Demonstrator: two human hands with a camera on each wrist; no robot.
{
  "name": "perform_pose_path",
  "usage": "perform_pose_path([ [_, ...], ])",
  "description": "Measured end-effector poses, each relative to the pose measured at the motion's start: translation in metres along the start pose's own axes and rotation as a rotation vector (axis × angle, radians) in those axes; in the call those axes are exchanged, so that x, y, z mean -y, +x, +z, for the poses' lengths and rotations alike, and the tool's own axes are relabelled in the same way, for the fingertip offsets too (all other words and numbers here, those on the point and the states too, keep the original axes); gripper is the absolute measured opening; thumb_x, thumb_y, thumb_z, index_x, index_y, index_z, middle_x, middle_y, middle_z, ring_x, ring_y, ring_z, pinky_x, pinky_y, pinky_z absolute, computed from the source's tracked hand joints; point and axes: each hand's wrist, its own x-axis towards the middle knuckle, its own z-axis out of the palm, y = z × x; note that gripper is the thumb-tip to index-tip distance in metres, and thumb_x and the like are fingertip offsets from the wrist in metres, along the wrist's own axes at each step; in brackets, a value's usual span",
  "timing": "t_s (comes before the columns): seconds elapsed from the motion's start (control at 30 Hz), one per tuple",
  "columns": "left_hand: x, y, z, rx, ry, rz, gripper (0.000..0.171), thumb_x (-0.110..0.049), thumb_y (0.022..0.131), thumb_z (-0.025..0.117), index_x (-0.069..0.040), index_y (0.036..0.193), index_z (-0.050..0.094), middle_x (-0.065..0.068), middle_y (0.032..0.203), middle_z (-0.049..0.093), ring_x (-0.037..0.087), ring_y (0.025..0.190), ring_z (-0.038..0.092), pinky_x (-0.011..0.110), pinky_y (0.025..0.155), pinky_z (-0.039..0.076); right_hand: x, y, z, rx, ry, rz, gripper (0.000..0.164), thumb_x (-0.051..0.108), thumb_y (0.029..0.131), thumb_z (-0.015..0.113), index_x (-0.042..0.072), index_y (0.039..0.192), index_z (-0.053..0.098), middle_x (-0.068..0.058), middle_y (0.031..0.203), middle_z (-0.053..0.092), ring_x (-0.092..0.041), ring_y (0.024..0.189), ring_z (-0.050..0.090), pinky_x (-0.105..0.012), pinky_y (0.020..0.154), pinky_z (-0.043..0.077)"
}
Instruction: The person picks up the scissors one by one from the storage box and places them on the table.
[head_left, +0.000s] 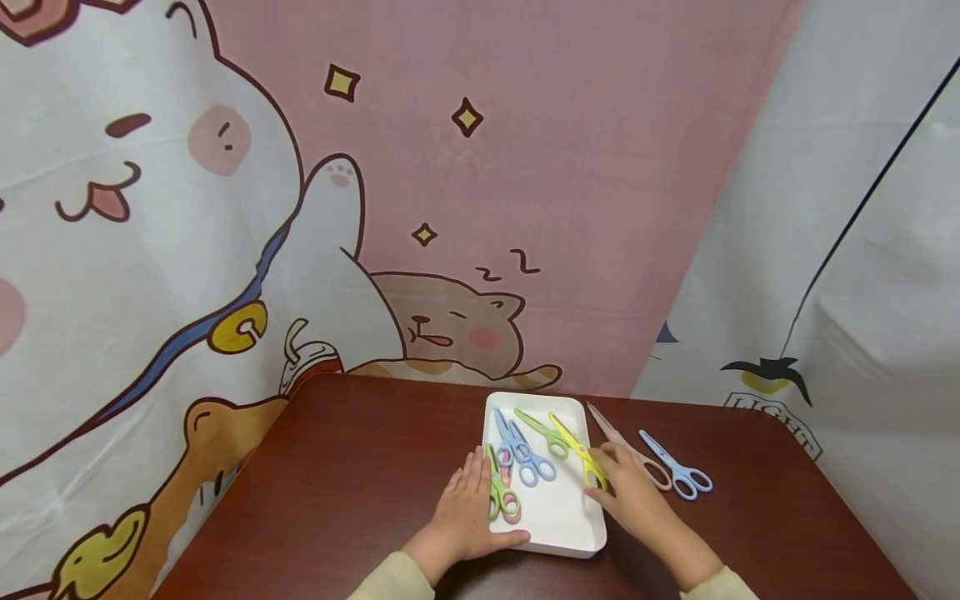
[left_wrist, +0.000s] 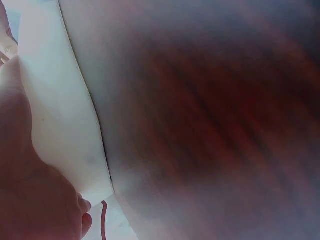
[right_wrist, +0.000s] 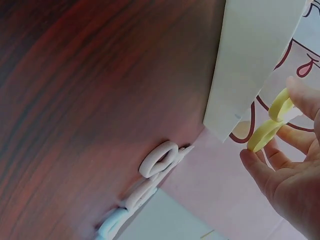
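Right hand (head_left: pixel 628 490) pinches yellow scissors (head_left: pixel 576 444) by handles, over white tray's (head_left: pixel 558 523) right side. Left hand (head_left: pixel 467 512), fingers straight, rests at tray's left side. Pale-pink scissors (head_left: pixel 611 432) lie right, on table (head_left: pixel 360 467).

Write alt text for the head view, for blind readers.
A right hand holds yellow scissors over a white tray of other scissors; the left hand rests against the tray's left edge. Right of the tray, pink scissors and blue scissors lie on a table.
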Motion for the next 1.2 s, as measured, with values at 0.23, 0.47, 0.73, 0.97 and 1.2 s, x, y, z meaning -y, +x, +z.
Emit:
perform_pose_path([
  [0.23,0.001,0.000,0.001,-0.010,0.006,0.008,0.125,-0.087,0.067,0.046,0.005,0.147,0.022,0.024,0.155,0.017,0.034,0.143,0.022,0.045,0.112,0.028,-0.008,-0.001,-0.004,-0.014,-0.008,0.016,0.053,0.019,0.074,0.080,0.000,0.119,0.062,-0.018,0.113,0.056,-0.038,0.104,0.052,-0.052,0.086,0.042],
  [0.47,0.003,0.002,0.005,-0.012,0.019,0.002,0.129,-0.093,0.064,0.037,0.003,0.148,0.021,0.022,0.156,0.015,0.032,0.144,0.020,0.044,0.113,0.027,-0.015,-0.004,-0.008,-0.014,-0.009,0.049,0.052,0.018,0.075,0.079,0.000,0.120,0.061,-0.023,0.118,0.055,-0.041,0.105,0.051,-0.057,0.083,0.042],
  [0.73,0.005,0.002,0.009,-0.010,0.023,-0.009,0.128,-0.092,0.064,0.038,0.002,0.149,0.020,0.021,0.157,0.014,0.031,0.144,0.020,0.043,0.113,0.026,-0.023,-0.008,-0.010,-0.031,-0.007,0.064,0.055,0.018,0.073,0.080,-0.001,0.121,0.061,-0.023,0.117,0.055,-0.044,0.105,0.051,-0.059,0.084,0.043],
  [0.97,0.003,0.001,0.005,-0.002,0.012,-0.008,0.128,-0.091,0.064,0.041,0.003,0.148,0.021,0.021,0.156,0.016,0.032,0.144,0.021,0.044,0.113,0.027,-0.032,-0.014,-0.012,-0.026,-0.008,0.083,0.055,0.019,0.074,0.079,-0.001,0.121,0.060,-0.022,0.114,0.056,-0.040,0.100,0.053,-0.055,0.079,0.045],
  [1.2,0.001,-0.001,0.001,0.008,0.011,-0.004,0.127,-0.091,0.065,0.040,0.004,0.148,0.022,0.022,0.156,0.017,0.033,0.143,0.022,0.045,0.113,0.028,-0.042,-0.017,-0.011,-0.033,-0.027,0.078,0.055,0.020,0.073,0.080,0.000,0.120,0.061,-0.022,0.112,0.057,-0.041,0.096,0.053,-0.053,0.077,0.044],
])
